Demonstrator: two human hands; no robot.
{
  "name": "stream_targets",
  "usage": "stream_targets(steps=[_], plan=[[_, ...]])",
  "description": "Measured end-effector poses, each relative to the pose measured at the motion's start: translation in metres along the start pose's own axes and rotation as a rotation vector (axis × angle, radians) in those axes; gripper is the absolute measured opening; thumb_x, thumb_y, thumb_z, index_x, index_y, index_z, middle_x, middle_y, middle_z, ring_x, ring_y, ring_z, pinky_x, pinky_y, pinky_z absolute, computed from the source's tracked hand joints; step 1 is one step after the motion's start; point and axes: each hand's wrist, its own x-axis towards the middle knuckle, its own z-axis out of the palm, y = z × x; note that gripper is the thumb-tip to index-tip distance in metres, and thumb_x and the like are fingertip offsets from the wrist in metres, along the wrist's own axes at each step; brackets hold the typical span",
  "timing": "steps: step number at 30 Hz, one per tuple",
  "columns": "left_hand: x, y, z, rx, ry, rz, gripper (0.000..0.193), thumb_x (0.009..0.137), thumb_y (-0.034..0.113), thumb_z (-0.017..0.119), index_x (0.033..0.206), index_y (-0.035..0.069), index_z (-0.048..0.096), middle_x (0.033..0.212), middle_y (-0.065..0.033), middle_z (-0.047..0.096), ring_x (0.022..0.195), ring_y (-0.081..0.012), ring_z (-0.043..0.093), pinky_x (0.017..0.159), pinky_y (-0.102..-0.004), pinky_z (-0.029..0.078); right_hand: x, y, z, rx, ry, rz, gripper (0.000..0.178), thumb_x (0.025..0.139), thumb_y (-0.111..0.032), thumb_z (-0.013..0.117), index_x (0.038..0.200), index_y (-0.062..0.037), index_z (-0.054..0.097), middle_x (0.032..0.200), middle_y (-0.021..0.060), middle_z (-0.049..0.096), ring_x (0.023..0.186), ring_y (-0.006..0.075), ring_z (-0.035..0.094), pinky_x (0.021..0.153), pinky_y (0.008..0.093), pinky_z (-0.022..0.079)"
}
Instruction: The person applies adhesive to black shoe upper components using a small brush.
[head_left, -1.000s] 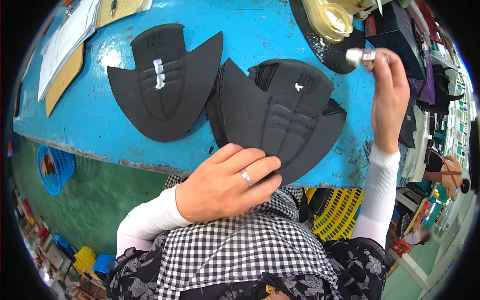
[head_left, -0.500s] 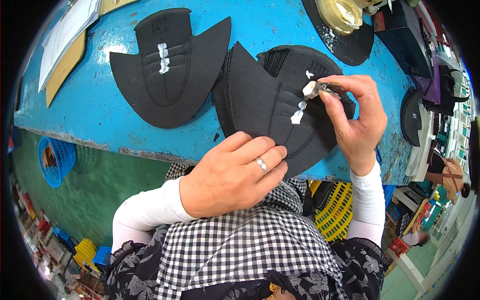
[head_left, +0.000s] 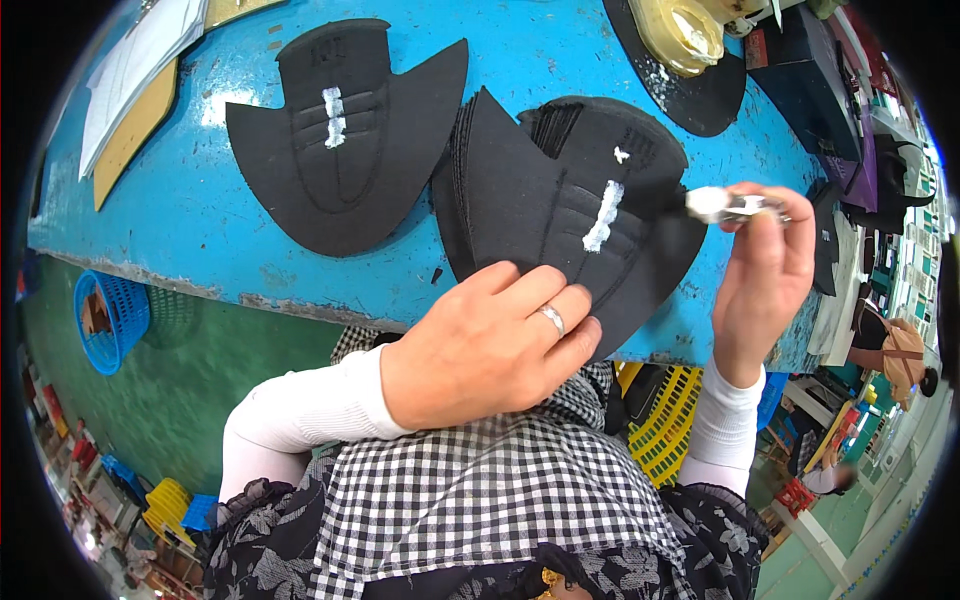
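Note:
A stack of black shoe upper pieces (head_left: pixel 530 190) lies in front of me, its layered edges fanned at the left. The top piece bears a white paste streak (head_left: pixel 604 215) down its middle and a small white dab (head_left: pixel 621 155) above it. My left hand (head_left: pixel 495 345) is closed over the stack's near edge, fingers bent on top and the thumb hidden. My right hand (head_left: pixel 765 260) pinches a small metal-coloured applicator (head_left: pixel 745 207) with a white-coated tip, raised just right of the stack; its exact kind is blurred. Farther left, a separate black upper piece (head_left: pixel 335 130) has a similar white streak.
A yellowish paste container (head_left: pixel 690 35) stands on a black piece at the back right of the blue table (head_left: pixel 200 230), by a dark box (head_left: pixel 805 80). Papers (head_left: pixel 135 80) lie at far left. A blue basket (head_left: pixel 110 320) is on the floor; a yellow crate (head_left: pixel 668 425) sits below the table.
My right hand has moved right, lifting the applicator off the top piece. The white patches there now form one continuous streak. My left hand has shifted slightly right.

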Motion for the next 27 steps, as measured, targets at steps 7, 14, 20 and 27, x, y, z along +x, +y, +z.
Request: stream_targets(steps=[7,14,20,27], plan=[[-0.02,-0.006,-0.018,-0.002,0.404,0.171,0.046,0.05,0.022,0.059,0.092,0.012,0.074,0.072,0.0029,0.041,0.067,-0.0125,0.049,0.049,-0.0246,0.037,0.001,0.008,-0.011,0.512,0.225,0.139,0.022,0.095,-0.015,0.053,0.114,-0.0034,0.049,0.112,0.01,0.056,0.097,0.017,0.057,0.087,0.0324,0.045],[-0.057,-0.057,-0.057,0.32,0.407,-0.301,0.043,0.046,0.005,0.065,0.088,0.011,0.072,0.071,0.0004,0.043,0.069,-0.0205,0.049,0.058,-0.0333,0.041,-0.01,0.016,0.002,0.182,0.044,0.083,0.02,0.095,-0.013,0.052,0.111,-0.0025,0.049,0.105,0.0081,0.056,0.095,0.0147,0.054,0.089,0.0298,0.042],[-0.042,-0.037,-0.05,-0.19,0.026,-0.165,0.048,0.056,0.021,0.083,0.099,0.01,0.065,0.115,-0.0102,0.059,0.095,-0.0244,0.058,0.08,-0.0369,0.046,-0.011,0.008,0.015,-0.263,-0.145,-0.054,0.023,0.079,0.001,0.067,0.097,-0.002,0.054,0.095,0.0095,0.064,0.083,0.014,0.059,0.075,0.0263,0.047],[-0.019,-0.004,0.003,-0.141,-0.005,-0.026,0.037,0.07,0.028,0.072,0.101,0.009,0.065,0.111,-0.0051,0.059,0.091,-0.02,0.058,0.073,-0.0328,0.044,0.003,0.005,0.03,-0.677,-0.315,-0.415,0.027,0.066,-0.002,0.076,0.088,-0.0076,0.061,0.084,0.0035,0.065,0.074,0.0224,0.057,0.069,0.0334,0.042]])
